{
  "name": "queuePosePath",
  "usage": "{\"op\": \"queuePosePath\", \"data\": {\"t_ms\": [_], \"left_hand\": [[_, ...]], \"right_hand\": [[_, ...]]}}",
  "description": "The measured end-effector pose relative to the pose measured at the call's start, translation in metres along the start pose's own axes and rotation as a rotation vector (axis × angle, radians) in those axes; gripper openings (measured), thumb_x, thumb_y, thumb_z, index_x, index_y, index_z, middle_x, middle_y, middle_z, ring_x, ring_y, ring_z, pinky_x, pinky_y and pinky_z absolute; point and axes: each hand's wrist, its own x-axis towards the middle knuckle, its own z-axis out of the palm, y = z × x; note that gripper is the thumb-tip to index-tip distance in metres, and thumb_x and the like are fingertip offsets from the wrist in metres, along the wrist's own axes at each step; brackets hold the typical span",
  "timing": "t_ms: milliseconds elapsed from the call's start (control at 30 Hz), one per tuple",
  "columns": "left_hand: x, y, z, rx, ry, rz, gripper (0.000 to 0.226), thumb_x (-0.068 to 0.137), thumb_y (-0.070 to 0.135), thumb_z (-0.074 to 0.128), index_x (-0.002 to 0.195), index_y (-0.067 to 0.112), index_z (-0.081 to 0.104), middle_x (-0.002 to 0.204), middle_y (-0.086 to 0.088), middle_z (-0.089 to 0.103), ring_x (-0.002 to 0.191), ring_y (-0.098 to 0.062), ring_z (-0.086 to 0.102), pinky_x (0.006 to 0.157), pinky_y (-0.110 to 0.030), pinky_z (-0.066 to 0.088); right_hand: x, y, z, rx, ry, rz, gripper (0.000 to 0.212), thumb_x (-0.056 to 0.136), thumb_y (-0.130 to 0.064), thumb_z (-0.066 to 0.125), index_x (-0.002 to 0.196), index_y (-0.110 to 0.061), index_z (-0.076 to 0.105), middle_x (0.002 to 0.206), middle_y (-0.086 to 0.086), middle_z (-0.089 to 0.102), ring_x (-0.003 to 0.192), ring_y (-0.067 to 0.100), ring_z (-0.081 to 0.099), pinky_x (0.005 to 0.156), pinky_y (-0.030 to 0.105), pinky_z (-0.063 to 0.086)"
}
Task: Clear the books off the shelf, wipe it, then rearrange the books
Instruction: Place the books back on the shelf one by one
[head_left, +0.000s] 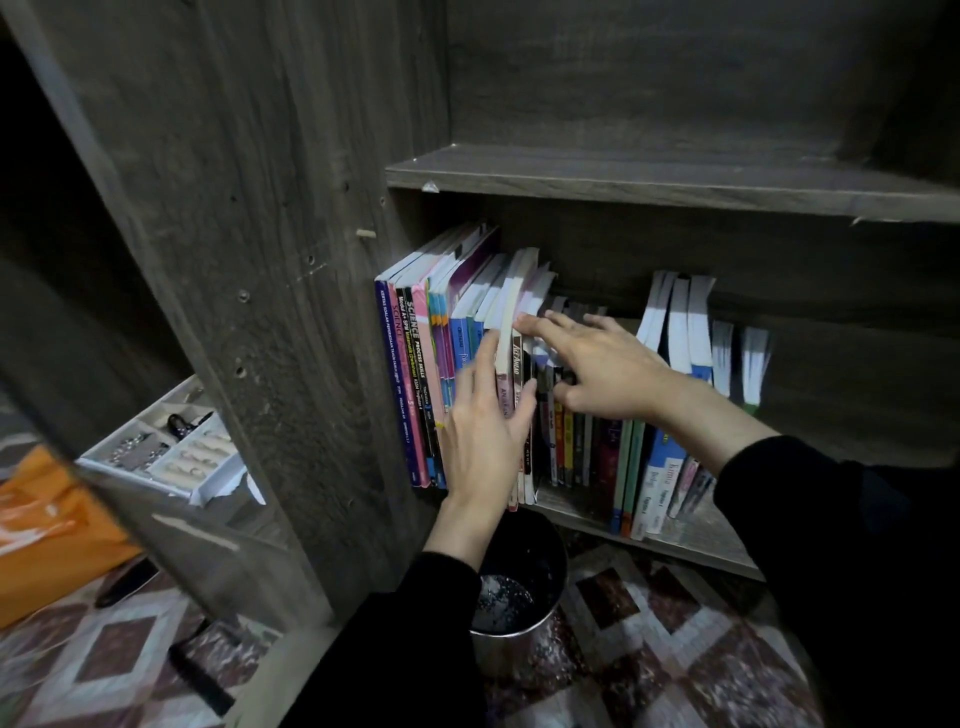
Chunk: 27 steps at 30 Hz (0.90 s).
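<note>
A row of upright books (415, 374) fills the left part of a dark wooden shelf (691, 540). Shorter dark-spined books (576, 452) stand in the middle and blue-and-white books (660, 467) lean at the right. My left hand (483, 431) lies flat against the spines of the tall books, its thumb beside a white-spined book (504, 374). My right hand (597, 358) reaches over the tops of the shorter books, fingers spread, fingertips touching the white-spined book's top. Neither hand has closed around a book.
The shelf board above (649, 182) is bare. A metal bucket (519, 597) stands on the patterned floor below the shelf edge. To the left lie a white tray of small items (171, 457) and an orange bag (47, 530).
</note>
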Motion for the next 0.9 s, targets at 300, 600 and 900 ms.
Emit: {"op": "queuePosePath", "data": {"t_ms": [300,600,900], "left_hand": [[-0.005,-0.005,-0.003,-0.07,-0.083,-0.025,0.056,0.091,0.007,0.062,0.143,0.015,0.043,0.05,0.016,0.035,0.037,0.002,0.032,0.039,-0.013,0.033],[-0.016,0.0,-0.003,-0.004,0.099,0.029,0.07,0.09,0.024,0.064,0.144,0.025,0.02,0.083,-0.015,0.071,0.054,-0.027,0.064,0.052,-0.039,0.057],[-0.031,0.005,-0.037,-0.091,0.128,-0.005,0.043,0.086,0.013,0.058,0.123,0.026,0.039,0.079,-0.018,0.07,0.061,-0.031,0.069,0.05,-0.042,0.057]], "right_hand": [[0.0,0.0,0.002,-0.022,0.011,-0.002,0.08,0.084,-0.018,0.058,0.15,-0.026,0.014,0.145,0.01,0.044,0.142,0.018,0.029,0.118,0.04,0.011],[0.0,0.0,0.002,-0.02,0.013,-0.013,0.08,0.085,-0.016,0.058,0.151,-0.024,0.014,0.154,0.005,0.032,0.144,0.017,0.024,0.118,0.041,0.009],[0.001,0.001,0.004,-0.004,0.01,-0.001,0.079,0.084,-0.016,0.058,0.149,-0.027,0.015,0.144,0.011,0.044,0.135,0.02,0.037,0.117,0.041,0.012]]}}
